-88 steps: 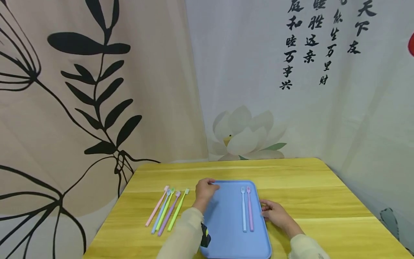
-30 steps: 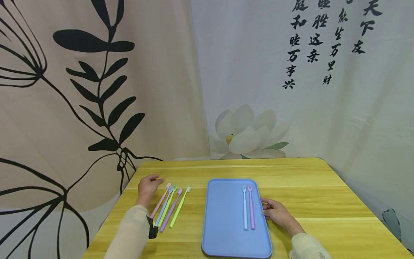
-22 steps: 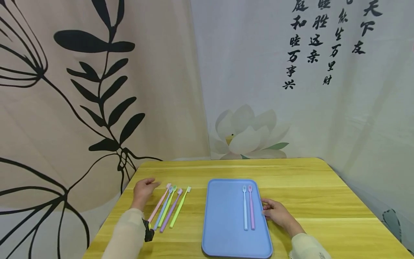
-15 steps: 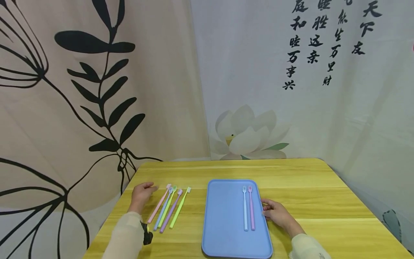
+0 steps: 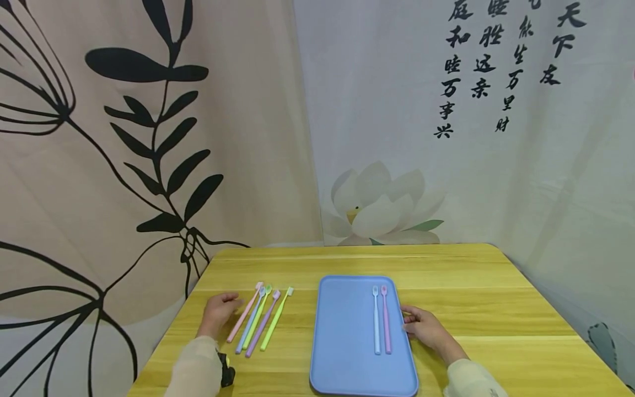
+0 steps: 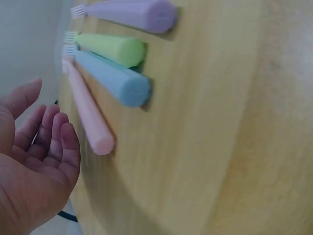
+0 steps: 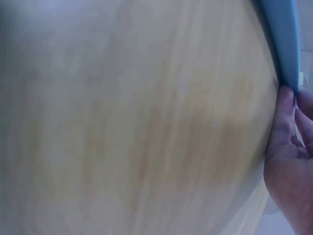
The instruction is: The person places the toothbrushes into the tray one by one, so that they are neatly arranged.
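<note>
My left hand point(image 5: 218, 314) is beside the left end of a row of toothbrushes, fingers loosely bent and holding nothing. Closest to it lies a pink toothbrush point(image 6: 90, 115), a small gap from my fingertips. Beyond that come a blue toothbrush point(image 6: 117, 81), a green toothbrush point(image 6: 115, 48) and a purple toothbrush point(image 6: 142, 14); another green toothbrush point(image 5: 276, 320) ends the row. My right hand point(image 5: 428, 328) holds the right edge of a blue tray point(image 5: 342, 342) between thumb and fingers. On the tray, a light blue toothbrush point(image 5: 375, 322) and a pinkish-purple toothbrush point(image 5: 386, 322) lie side by side, heads away from me.
All of this rests on a yellow wood-grain table point(image 5: 476, 298). Bare tabletop separates the loose toothbrushes from the tray. Behind the table hangs a printed cloth point(image 5: 258, 138). A black strap point(image 5: 226, 370) sits at my left wrist.
My left hand has let go of the tray's far left corner, moved left over the toothbrushes, and drawn slightly nearer beside the pink one. The right hand has stayed at the tray's edge.
</note>
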